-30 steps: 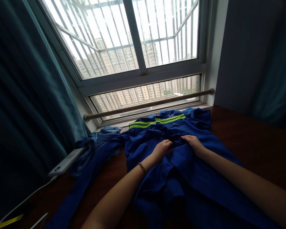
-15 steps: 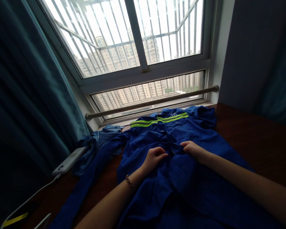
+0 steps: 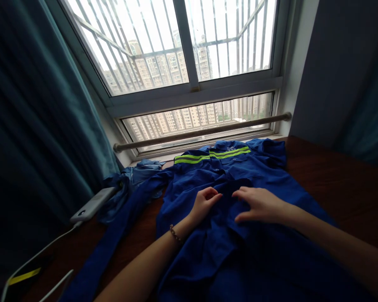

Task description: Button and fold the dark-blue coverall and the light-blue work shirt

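Observation:
A blue work jacket (image 3: pixel 264 180) with a yellow-green and grey reflective stripe across its chest lies spread out, collar toward the window and one sleeve stretched down to the left. My left hand (image 3: pixel 204 204), a beaded bracelet at its wrist, pinches the jacket's front near the middle, thumb and forefinger together. Just to its right, my right hand (image 3: pixel 258 204) is over the same front with thumb and fingers apart, holding nothing. Folds around the fingertips are dark, so the buttons there cannot be made out.
The jacket lies on a dark reddish wooden surface (image 3: pixel 311 176). At left are a crumpled light-blue cloth (image 3: pixel 141 172), a white power bank (image 3: pixel 93 205) with a cable, and a yellow strip (image 3: pixel 25 277). A rail (image 3: pixel 204 132) crosses the window; a curtain (image 3: pixel 66 109) hangs left.
My right hand has let go of the jacket's front edge and spread its fingers. The lifted fabric between the hands has dropped flatter. My left hand keeps its pinch almost in place.

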`<state>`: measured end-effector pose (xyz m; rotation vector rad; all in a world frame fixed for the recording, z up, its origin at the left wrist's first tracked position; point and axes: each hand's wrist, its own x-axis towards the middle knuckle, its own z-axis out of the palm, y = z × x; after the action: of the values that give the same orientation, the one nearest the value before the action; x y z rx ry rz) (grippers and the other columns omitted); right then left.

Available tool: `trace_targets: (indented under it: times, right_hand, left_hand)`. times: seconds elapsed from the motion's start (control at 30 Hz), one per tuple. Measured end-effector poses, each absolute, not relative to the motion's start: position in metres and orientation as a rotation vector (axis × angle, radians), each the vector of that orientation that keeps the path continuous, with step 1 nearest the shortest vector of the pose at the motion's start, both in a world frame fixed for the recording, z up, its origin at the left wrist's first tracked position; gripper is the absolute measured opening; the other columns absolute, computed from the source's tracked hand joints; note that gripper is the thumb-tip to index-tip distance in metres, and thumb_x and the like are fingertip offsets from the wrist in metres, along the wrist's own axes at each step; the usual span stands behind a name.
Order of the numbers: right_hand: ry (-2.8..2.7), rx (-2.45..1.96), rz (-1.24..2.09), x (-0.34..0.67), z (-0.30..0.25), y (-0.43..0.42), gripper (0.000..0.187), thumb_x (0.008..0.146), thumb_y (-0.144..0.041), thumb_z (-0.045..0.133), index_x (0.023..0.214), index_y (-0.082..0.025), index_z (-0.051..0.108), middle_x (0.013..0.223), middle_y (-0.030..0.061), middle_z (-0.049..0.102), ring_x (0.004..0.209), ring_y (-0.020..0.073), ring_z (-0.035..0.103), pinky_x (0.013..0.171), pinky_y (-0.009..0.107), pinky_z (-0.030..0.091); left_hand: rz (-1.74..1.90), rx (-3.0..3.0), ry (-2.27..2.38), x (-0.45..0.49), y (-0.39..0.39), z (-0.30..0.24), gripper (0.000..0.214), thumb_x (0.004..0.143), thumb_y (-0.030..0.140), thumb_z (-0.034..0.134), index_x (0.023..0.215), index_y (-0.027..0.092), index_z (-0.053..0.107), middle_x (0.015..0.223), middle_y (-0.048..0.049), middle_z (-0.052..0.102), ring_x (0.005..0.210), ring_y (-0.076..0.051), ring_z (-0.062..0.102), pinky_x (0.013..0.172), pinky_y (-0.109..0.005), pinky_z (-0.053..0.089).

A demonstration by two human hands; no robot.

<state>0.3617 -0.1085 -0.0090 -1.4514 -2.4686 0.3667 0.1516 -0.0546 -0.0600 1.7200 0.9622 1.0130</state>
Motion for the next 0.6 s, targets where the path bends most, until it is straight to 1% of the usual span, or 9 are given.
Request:
trace_targets:
  times: [0.03, 0.07, 0.17, 0.23, 0.33, 0.43, 0.47, 0.5, 0.6]
  right_hand:
    - [-2.544, -1.418, 0.423, 0.357, -0.013, -0.111, 0.057, 0.059, -0.054, 0.067, 0.104, -0.021, 0.056, 0.092, 0.0055, 0.058, 0.077, 0.0197, 0.054, 0.063, 0.026, 0.038]
    - [-2.595, -1.404, 0.479, 0.355, -0.015, -0.113, 0.056, 0.055, -0.050, 0.070, 0.101, -0.020, 0.058, 0.088, 0.0049, 0.058, 0.074, 0.0190, 0.054, 0.061, 0.026, 0.037]
    - [-2.579, -1.285, 0.802, 0.358, -0.013, -0.111, 0.033, 0.058, -0.039, 0.070, 0.081, -0.016, 0.062, 0.068, -0.0002, 0.055, 0.062, 0.0132, 0.050, 0.054, 0.022, 0.034]
    - [-2.411, -1.077, 1.121, 0.367, -0.002, -0.107, 0.031, 0.060, -0.040, 0.069, 0.076, -0.015, 0.061, 0.067, -0.0014, 0.053, 0.061, 0.0113, 0.049, 0.056, 0.021, 0.036]
    - [-2.127, -0.702, 1.507, 0.383, 0.016, -0.103, 0.046, 0.055, -0.057, 0.068, 0.066, -0.013, 0.060, 0.075, 0.0027, 0.055, 0.067, 0.0132, 0.050, 0.063, 0.024, 0.040]
    - [-1.997, -0.504, 1.668, 0.393, 0.021, -0.099, 0.068, 0.053, -0.081, 0.046, 0.041, -0.014, 0.050, 0.067, 0.0078, 0.055, 0.062, 0.0140, 0.049, 0.062, 0.028, 0.041]
    - [-1.997, -0.558, 1.674, 0.396, 0.019, -0.097, 0.071, 0.054, -0.083, 0.041, 0.037, -0.015, 0.046, 0.061, 0.0075, 0.054, 0.058, 0.0130, 0.048, 0.060, 0.027, 0.040]
    - [-2.020, -0.680, 1.657, 0.398, 0.016, -0.094, 0.069, 0.056, -0.082, 0.041, 0.036, -0.015, 0.043, 0.054, 0.0060, 0.051, 0.053, 0.0115, 0.045, 0.056, 0.026, 0.039]
    - [-2.121, -1.285, 1.526, 0.407, 0.000, -0.082, 0.053, 0.059, -0.063, 0.061, 0.043, -0.015, 0.046, 0.043, -0.0005, 0.045, 0.043, 0.0079, 0.040, 0.046, 0.022, 0.035]
  left_hand:
    - [1.008, 1.726, 0.963, 0.152, -0.055, -0.060, 0.028, 0.068, 0.040, 0.064, 0.067, 0.012, 0.058, 0.057, 0.0029, 0.050, 0.052, -0.007, 0.042, 0.049, -0.019, 0.030]
    - [1.003, 1.732, 0.964, 0.152, -0.055, -0.060, 0.029, 0.068, 0.040, 0.064, 0.067, 0.012, 0.058, 0.057, 0.0030, 0.050, 0.052, -0.006, 0.042, 0.049, -0.019, 0.030]
    - [0.995, 1.751, 0.966, 0.153, -0.055, -0.060, 0.030, 0.068, 0.042, 0.063, 0.068, 0.012, 0.058, 0.057, 0.0025, 0.050, 0.051, -0.007, 0.042, 0.048, -0.019, 0.030]
    - [0.993, 1.758, 0.969, 0.153, -0.054, -0.061, 0.031, 0.068, 0.043, 0.062, 0.068, 0.012, 0.058, 0.058, 0.0020, 0.051, 0.052, -0.007, 0.042, 0.048, -0.019, 0.030]
    - [0.985, 1.752, 0.970, 0.152, -0.054, -0.063, 0.032, 0.068, 0.044, 0.062, 0.068, 0.012, 0.058, 0.057, 0.0018, 0.050, 0.052, -0.007, 0.043, 0.048, -0.019, 0.031]
    - [0.986, 1.740, 0.957, 0.151, -0.053, -0.063, 0.031, 0.068, 0.044, 0.062, 0.069, 0.013, 0.058, 0.059, 0.0015, 0.052, 0.053, -0.008, 0.045, 0.049, -0.019, 0.033]
    - [0.989, 1.736, 0.957, 0.151, -0.053, -0.063, 0.031, 0.068, 0.044, 0.062, 0.069, 0.013, 0.058, 0.060, 0.0012, 0.052, 0.054, -0.008, 0.045, 0.050, -0.020, 0.034]
    - [0.993, 1.730, 0.958, 0.151, -0.053, -0.063, 0.031, 0.068, 0.044, 0.062, 0.068, 0.013, 0.058, 0.060, 0.0009, 0.053, 0.055, -0.008, 0.046, 0.051, -0.020, 0.035]
    - [1.010, 1.711, 0.964, 0.150, -0.052, -0.062, 0.032, 0.067, 0.045, 0.062, 0.067, 0.013, 0.058, 0.060, 0.0007, 0.053, 0.055, -0.009, 0.047, 0.051, -0.020, 0.036]
